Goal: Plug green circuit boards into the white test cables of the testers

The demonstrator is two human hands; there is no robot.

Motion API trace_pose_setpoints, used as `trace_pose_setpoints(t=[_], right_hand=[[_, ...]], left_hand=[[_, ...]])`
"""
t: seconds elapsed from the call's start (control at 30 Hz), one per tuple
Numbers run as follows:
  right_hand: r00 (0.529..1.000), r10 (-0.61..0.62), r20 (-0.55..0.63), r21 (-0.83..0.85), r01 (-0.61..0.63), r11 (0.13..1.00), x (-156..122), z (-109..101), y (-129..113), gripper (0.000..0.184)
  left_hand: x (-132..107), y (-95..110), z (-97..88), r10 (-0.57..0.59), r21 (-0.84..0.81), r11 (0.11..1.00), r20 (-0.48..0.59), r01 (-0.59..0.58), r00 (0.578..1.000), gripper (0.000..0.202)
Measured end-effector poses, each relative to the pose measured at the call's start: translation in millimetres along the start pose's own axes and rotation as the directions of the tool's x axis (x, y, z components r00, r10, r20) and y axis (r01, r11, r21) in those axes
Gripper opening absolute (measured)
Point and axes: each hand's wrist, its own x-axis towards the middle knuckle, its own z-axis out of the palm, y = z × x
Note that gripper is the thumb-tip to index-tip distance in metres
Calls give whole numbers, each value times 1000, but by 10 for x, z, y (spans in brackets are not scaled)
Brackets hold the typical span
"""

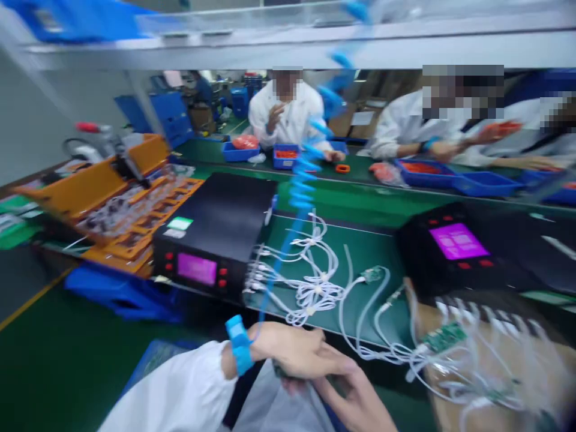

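Observation:
My left hand [294, 351], with a blue wrist strap [239, 353] on a coiled blue cord [302, 180], is closed over a small dark thing at the bottom middle of the view. My right hand [355, 399] meets it from below, fingers curled on the same thing, which motion blur keeps me from naming. Just beyond the hands, white cables [315, 282] with small green circuit boards [443, 337] lie on the green mat [360, 240]. A black tester box [216, 231] with a purple screen stands to the left.
A second black tester [454, 246] with a purple screen sits at the right. Orange trays [135, 210] of parts stand at the left, a blue bin [121, 294] below them. Three people in white coats work across the green belt [360, 192] beside blue bins [472, 180].

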Motion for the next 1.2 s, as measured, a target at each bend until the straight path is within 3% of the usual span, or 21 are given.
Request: trace_pose_setpoints(t=[0.07,0.1,0.17,0.23,0.3,0.37,0.43,0.5,0.7,0.8,0.9,0.97,1.07,1.2], right_hand=[[987,-106,121,177,83,981,126,-13,-190,15],[986,-134,94,256,106,961,188,-8,-257,17],[985,-154,-71,398,170,902,311,31,-315,14],[963,-78,-259,561,215,800,435,105,-295,27],[918,78,-390,668,223,710,562,176,-248,48],[854,181,-487,688,248,681,695,196,-214,51],[806,213,-553,667,275,692,829,138,-209,48],[788,209,-579,648,289,704,960,16,-235,48],[824,158,-543,599,249,761,1386,-301,-414,47],[787,45,-616,356,227,906,1639,-401,-442,40],[758,-116,-642,35,180,983,1880,-584,-406,41],[739,-170,-652,-119,122,985,2033,-740,-373,41],[728,-175,-662,-287,-31,957,2314,-924,-348,35],[866,68,-496,-463,-330,822,2841,-916,-343,32]], left_hand=[[-81,153,-85,-9,59,998,-121,17,993,91],[-102,219,-146,-19,91,995,-179,35,984,89],[-94,344,-305,-27,134,990,-185,52,982,82],[-26,464,-488,-35,119,992,-134,51,990,84],[76,576,-664,-28,60,998,-71,32,997,89],[176,671,-823,-7,9,1000,-24,7,1000,91],[246,745,-971,27,-48,999,23,-25,999,89],[276,805,-1118,65,-113,992,55,-59,996,82],[313,906,-1596,174,-118,978,5,-172,985,48],[413,856,-1891,241,-112,963,-38,-243,970,51],[564,755,-2213,257,-175,941,-186,-289,948,52],[669,687,-2397,235,-240,907,-392,-345,889,48],[782,608,-2580,124,-347,797,-708,-495,696,38],[805,557,-2705,74,-361,684,-830,-634,553,41]])
